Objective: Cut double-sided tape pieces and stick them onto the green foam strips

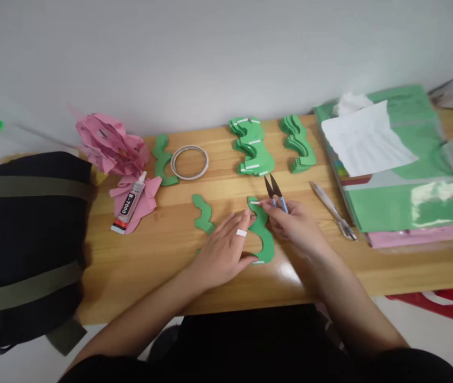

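Note:
A wavy green cutout [266, 246] lies on the wooden table, with white strips at its top and bottom ends. My left hand [226, 247] rests flat over its left side, fingers spread, a small white strip [241, 233] stuck on one finger. Small scissors [276, 192], blades pointing away from me, are held in my right hand [292, 223], whose fingertips touch the white strip at the cutout's top. Partly under my left hand is another green cutout [203, 213]. Behind stand a stack of green cutouts with white strips [264, 158] and a second stack [304, 146].
A tape roll [189, 176] sits beside a green piece [161, 159]. Pink paper [110, 143] and a glue tube [129, 205] are at left, near a black bag [30, 213]. At right lie a pen [330, 205], green packets [402, 199] and white tissue [365, 141].

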Motion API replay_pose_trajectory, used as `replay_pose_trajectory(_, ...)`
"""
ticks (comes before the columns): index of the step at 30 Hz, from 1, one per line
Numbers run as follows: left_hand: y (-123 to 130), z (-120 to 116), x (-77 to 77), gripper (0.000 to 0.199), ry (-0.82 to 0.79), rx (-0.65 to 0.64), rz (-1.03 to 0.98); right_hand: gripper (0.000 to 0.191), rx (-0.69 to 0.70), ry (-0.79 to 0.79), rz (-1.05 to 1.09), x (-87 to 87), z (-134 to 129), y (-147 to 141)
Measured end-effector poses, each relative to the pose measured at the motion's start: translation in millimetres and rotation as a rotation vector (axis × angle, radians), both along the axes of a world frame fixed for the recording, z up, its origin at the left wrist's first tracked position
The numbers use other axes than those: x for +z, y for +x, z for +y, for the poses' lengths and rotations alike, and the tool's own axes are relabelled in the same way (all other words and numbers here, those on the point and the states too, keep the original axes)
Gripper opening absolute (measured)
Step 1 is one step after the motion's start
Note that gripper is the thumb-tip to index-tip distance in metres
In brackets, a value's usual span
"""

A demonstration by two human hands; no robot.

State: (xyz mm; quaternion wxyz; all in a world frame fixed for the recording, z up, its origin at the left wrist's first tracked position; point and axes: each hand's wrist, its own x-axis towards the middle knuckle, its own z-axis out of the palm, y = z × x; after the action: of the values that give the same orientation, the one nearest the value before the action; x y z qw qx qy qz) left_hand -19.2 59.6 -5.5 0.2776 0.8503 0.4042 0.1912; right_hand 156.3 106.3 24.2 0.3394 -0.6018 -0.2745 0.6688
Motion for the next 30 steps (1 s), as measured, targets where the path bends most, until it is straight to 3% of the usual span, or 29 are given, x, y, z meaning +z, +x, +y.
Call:
replay_pose_trajectory(13,0,1,1.0,0.107,0.023,0.037,0.062,0.037,0.069,-0.022,-0.023,-6.7,4,3)
replay_pose_trajectory(24,4,8,4.5,0.119,0.066,0.021,0.23,0.027,0.22,0.179,-0.271,-11.0,7,4)
replay_pose_trajectory(30,5,9,7.7,0.114,0.094,0.004,0.277,0.029,0.157,0.253,-0.456,-11.6,1,7)
